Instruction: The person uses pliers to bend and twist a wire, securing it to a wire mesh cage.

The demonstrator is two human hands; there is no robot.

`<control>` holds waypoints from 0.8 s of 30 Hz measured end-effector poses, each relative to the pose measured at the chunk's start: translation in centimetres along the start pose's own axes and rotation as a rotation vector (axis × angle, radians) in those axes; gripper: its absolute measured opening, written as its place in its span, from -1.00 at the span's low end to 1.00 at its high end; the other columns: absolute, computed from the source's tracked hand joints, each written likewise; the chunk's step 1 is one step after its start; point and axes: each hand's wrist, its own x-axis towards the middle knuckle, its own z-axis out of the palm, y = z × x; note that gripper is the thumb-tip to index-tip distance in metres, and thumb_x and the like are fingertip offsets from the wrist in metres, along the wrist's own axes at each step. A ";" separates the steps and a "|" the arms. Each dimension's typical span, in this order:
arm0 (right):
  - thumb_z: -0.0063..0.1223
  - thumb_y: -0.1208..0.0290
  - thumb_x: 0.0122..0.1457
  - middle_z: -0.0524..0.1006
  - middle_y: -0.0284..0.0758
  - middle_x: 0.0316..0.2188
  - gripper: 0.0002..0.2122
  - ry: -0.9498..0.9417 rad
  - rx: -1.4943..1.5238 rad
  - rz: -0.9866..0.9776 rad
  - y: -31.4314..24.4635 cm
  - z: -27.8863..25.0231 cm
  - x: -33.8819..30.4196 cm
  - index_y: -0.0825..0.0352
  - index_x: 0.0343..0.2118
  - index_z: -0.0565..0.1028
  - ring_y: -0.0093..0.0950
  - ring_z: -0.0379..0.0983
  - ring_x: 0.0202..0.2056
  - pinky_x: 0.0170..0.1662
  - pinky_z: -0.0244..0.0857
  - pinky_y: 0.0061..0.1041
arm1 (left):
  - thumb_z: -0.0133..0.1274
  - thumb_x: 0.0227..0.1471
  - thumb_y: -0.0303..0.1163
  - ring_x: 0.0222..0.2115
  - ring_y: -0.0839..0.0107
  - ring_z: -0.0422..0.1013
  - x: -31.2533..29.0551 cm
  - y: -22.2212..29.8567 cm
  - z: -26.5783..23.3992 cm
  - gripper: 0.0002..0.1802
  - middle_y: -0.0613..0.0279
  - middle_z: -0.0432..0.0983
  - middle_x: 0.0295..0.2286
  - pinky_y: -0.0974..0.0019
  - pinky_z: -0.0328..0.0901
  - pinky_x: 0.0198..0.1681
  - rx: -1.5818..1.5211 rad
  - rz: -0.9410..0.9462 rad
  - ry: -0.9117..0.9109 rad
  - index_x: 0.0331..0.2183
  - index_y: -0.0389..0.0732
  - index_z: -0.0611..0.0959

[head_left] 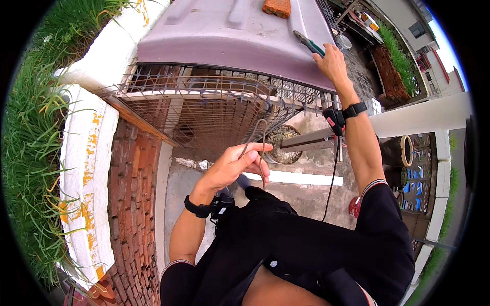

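My left hand [240, 164] is closed on a thin bent wire [262, 153], whose hooked loop rises above the fingers while its ends run down past them. At the upper right, my right hand [333, 64] pinches the green handle end of a pair of pliers [309, 45]. The pliers rest on a mauve ridged panel [219, 38], jaws toward the far left. Beneath that panel stands a wire mesh cage [219, 115]; the left hand and wire are in front of its near side.
On the panel lies an orange brick piece [276, 7]. White-topped brick walling [84, 188] and green plants [30, 168] flank the left. A white beam [418, 116] crosses on the right, near a round planter [280, 144]. A dark cable [334, 178] hangs from my right wrist.
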 end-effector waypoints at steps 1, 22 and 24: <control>0.21 0.21 0.08 0.55 0.13 -0.22 -0.60 -0.084 -0.012 0.035 0.8 1.3 0.5 0.54 -0.23 0.52 0.07 0.50 -0.17 -0.05 0.37 -0.10 | -0.19 0.38 -0.17 -0.32 0.25 0.58 -0.4 0.1 -0.1 -0.46 0.05 0.61 -0.38 0.19 0.46 -0.16 0.021 0.012 0.024 0.15 -0.43 0.37; 0.09 0.39 0.24 0.54 -0.34 -0.39 -0.74 -0.108 1.357 0.387 -5.5 -4.2 0.7 0.42 -0.08 0.50 -0.60 0.47 -0.39 -0.34 0.35 -0.63 | -0.19 0.37 -0.17 -0.29 0.24 0.58 -3.9 -0.7 -1.8 -0.43 0.02 0.60 -0.33 0.21 0.45 -0.14 0.042 -0.023 0.175 0.17 -0.46 0.29; -0.01 0.34 0.33 0.53 -0.33 -0.32 -0.71 -0.350 1.617 0.283 -8.3 -8.3 -2.9 0.44 -0.01 0.45 -0.58 0.45 -0.35 -0.23 0.34 -0.59 | -0.19 0.37 -0.16 -0.31 0.25 0.58 -4.2 -0.5 -1.8 -0.44 0.03 0.60 -0.35 0.21 0.45 -0.15 0.055 -0.030 0.183 0.15 -0.46 0.32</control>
